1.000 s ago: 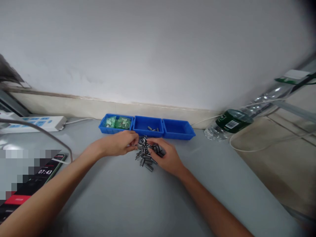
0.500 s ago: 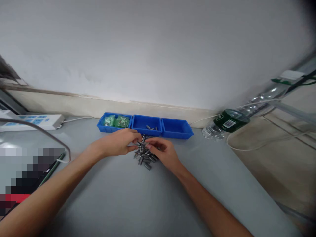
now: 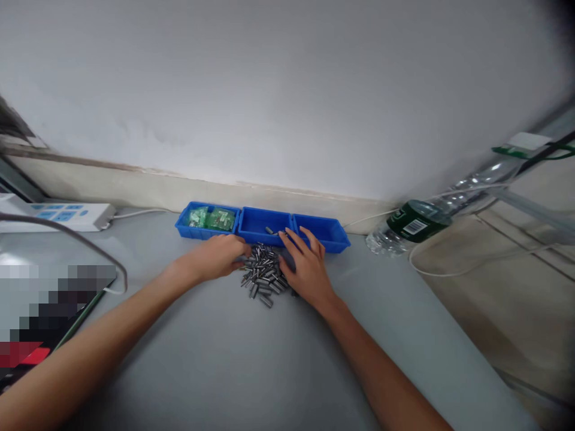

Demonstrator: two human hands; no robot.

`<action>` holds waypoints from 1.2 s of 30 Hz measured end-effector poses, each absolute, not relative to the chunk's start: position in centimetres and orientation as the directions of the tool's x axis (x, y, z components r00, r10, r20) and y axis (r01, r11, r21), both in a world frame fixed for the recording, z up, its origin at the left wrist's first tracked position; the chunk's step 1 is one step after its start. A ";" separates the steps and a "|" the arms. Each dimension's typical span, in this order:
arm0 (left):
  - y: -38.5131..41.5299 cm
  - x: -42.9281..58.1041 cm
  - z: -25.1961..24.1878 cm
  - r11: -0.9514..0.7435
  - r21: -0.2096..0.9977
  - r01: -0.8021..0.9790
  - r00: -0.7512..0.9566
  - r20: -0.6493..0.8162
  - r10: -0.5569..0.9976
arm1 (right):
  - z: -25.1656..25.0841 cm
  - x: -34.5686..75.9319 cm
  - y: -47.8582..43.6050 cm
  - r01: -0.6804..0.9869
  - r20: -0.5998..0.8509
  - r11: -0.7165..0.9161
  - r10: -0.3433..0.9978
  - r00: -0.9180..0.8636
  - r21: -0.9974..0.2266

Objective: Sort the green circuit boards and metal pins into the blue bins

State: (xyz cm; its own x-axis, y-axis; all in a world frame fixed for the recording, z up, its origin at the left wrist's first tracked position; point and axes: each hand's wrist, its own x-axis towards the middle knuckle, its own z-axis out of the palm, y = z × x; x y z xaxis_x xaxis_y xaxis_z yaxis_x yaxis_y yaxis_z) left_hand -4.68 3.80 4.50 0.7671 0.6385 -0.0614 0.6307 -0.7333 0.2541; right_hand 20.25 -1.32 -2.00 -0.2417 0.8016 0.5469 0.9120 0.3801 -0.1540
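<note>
A pile of small metal pins and cylinders (image 3: 263, 275) lies on the grey table in front of the blue bins. At the pile's left edge is my left hand (image 3: 222, 257), its fingers curled together; what they hold, if anything, is hidden. My right hand (image 3: 308, 266) is open, fingers spread, right of the pile. Its fingertips reach over the front rim of the middle blue bin (image 3: 265, 216), where a few metal cylinders (image 3: 269, 230) lie. The left blue bin (image 3: 183, 226) holds green packets (image 3: 220, 219). The right blue bin (image 3: 330, 230) is partly behind my fingers.
A white power strip (image 3: 85, 216) stands at the left, with a grey cable (image 3: 90, 239) looping in front. A pixelated dark object lies at the lower left. A large clear bottle with a green label (image 3: 415, 221) leans at the right, near the table's right edge.
My right hand has left the pinch over the pile and moved right and up to the middle bin, its fingers opening. My left hand has drawn slightly left, uncovering more of the pile.
</note>
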 end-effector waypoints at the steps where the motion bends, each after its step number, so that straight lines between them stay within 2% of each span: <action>1: 3.7 -4.5 4.6 -0.734 0.239 0.635 0.764 -0.059 0.642 | -2.1 20.2 -1.3 0.910 0.551 0.387 0.796 -0.249 -0.148; 5: 3.5 -4.2 4.6 -0.730 0.202 0.653 0.754 -0.086 0.651 | -2.2 20.1 -1.3 0.883 0.578 0.433 0.773 -0.261 -0.181; 14: 3.8 -5.6 4.5 -0.708 0.205 0.676 0.737 -0.181 0.651 | -1.5 19.7 -1.5 0.769 0.692 0.579 0.672 -0.264 -0.269; 19: 3.3 -5.3 6.0 -0.677 0.367 0.638 0.754 -0.119 0.646 | -0.9 19.0 -2.2 0.616 0.633 0.625 0.732 -0.251 -0.479; 24: 3.0 -4.9 6.3 -0.688 0.492 0.534 0.794 -0.010 0.608 | -0.5 18.2 -2.8 0.383 0.437 0.507 0.862 -0.259 -0.772; 27: 2.9 -4.9 6.2 -0.688 0.518 0.508 0.798 0.019 0.603 | -0.6 17.8 -2.8 0.252 0.325 0.382 0.915 -0.238 -0.889; 32: 2.8 -4.5 6.2 -0.679 0.532 0.506 0.798 0.009 0.602 | -1.3 17.7 -2.4 0.154 0.257 0.287 0.948 -0.190 -0.945; 36: 3.0 -4.3 5.8 -0.717 0.423 0.554 0.784 0.024 0.620 | -1.3 18.1 -2.2 0.274 0.336 0.340 0.940 -0.064 -0.900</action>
State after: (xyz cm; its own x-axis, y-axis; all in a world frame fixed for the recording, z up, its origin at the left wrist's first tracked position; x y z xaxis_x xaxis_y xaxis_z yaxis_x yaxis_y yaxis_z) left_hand -4.32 3.03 5.83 0.7840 0.6203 0.0236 0.5543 -0.7167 0.4231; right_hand 18.08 -2.20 -1.29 -0.0638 0.9399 0.3356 0.2739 0.3398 -0.8997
